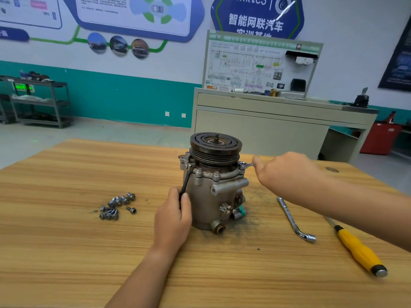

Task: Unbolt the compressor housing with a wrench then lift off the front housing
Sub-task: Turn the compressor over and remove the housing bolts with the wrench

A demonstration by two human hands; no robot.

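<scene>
On the table [66, 252], bolts [117, 205] lie left of the compressor [211, 196], socket wrench [291, 218] and screwdriver [358, 250] to its right.

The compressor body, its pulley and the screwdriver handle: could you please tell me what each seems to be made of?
Compressor body: probably cast aluminium, matte light grey with a dull sheen.
Pulley: likely steel, dark with brownish rust-like patches.
Screwdriver handle: apparently plastic, smooth yellow with a black band and silvery end cap.
</scene>
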